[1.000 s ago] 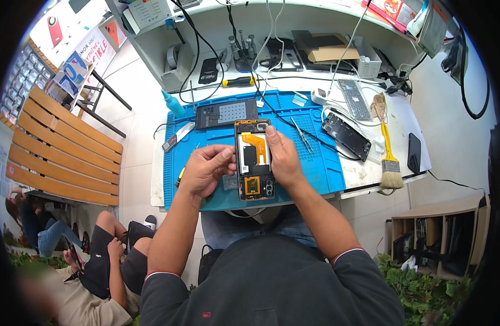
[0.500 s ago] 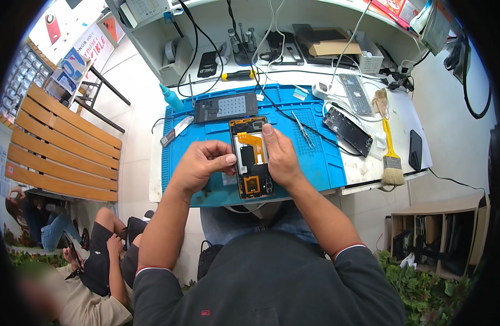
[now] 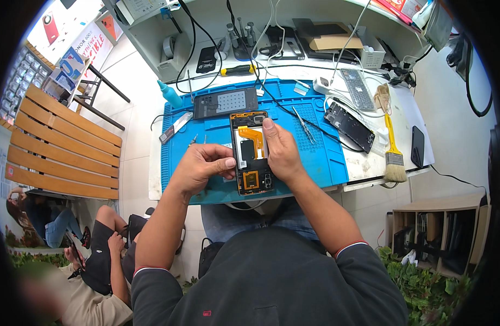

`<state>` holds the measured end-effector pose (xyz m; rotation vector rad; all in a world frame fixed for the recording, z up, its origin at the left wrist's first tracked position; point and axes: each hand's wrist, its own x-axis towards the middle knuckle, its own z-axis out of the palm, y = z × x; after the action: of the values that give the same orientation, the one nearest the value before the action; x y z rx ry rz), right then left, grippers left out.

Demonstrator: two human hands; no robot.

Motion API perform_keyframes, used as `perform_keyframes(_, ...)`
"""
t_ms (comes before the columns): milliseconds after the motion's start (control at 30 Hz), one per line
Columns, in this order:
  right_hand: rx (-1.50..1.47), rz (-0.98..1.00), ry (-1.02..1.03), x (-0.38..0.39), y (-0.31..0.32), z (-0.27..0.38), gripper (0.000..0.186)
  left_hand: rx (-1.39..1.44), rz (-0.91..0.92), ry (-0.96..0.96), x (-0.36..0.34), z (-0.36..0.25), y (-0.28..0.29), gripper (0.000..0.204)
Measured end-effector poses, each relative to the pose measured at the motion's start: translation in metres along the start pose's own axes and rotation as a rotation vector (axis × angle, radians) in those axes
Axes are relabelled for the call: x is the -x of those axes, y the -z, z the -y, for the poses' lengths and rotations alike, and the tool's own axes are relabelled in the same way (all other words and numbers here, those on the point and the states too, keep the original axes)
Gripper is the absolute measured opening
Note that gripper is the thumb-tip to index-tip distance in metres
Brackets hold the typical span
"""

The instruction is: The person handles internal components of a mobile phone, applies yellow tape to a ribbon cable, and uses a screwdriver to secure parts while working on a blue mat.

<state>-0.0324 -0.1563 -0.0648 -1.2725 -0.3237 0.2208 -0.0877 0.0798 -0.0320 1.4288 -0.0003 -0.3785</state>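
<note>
My right hand (image 3: 281,152) grips the right side of an opened phone (image 3: 249,149), its thumb on the upper edge. The phone's inside shows, with orange flex cables and dark boards. My left hand (image 3: 209,165) is closed at the phone's lower left edge, thumb against it and fingers curled, partly hidden. Beneath is a blue repair mat (image 3: 182,157). Above the phone lies a dark plate (image 3: 203,106) with a grey panel. Tweezers (image 3: 304,125), a dismantled phone (image 3: 348,126), a pale knife-like tool (image 3: 176,127) and a teal bottle (image 3: 169,93) lie or stand around.
A paintbrush (image 3: 394,163) and a black phone (image 3: 416,145) rest at the right. A screwdriver (image 3: 238,71) and cables are behind the mat. A wooden bench (image 3: 65,152) is at left, two other people (image 3: 92,266) below it, and a wooden cabinet (image 3: 429,233) at lower right.
My left thumb and fingers have slid lower along the phone's left edge. The whole bench appears slightly higher in the picture, while my right hand keeps its grip.
</note>
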Motion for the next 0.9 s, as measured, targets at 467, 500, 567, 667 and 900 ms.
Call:
perform_keyframes(467, -0.041, -0.095, 0.003, -0.001, -0.002, 0.004, 0.057, 0.122, -0.037, -0.026, 0.008, 0.006, -0.013, 0.03)
perform_keyframes(500, -0.031, -0.099, 0.011, 0.0, -0.003, 0.007, 0.057, 0.055, -0.021, -0.035, 0.009, 0.004, -0.014, 0.03)
perform_keyframes(567, -0.022, -0.103, 0.018, 0.0, -0.004, 0.006, 0.058, -0.011, -0.006, -0.043, 0.009, 0.005, -0.015, 0.029)
perform_keyframes(667, -0.004, -0.106, 0.035, 0.002, -0.003, -0.001, 0.059, -0.016, -0.007, -0.051, 0.008, 0.012, -0.016, 0.028)
perform_keyframes(900, -0.06, -0.125, 0.003, -0.003, 0.003, -0.001, 0.058, 0.152, -0.023, -0.003, 0.009, 0.016, -0.021, 0.033)
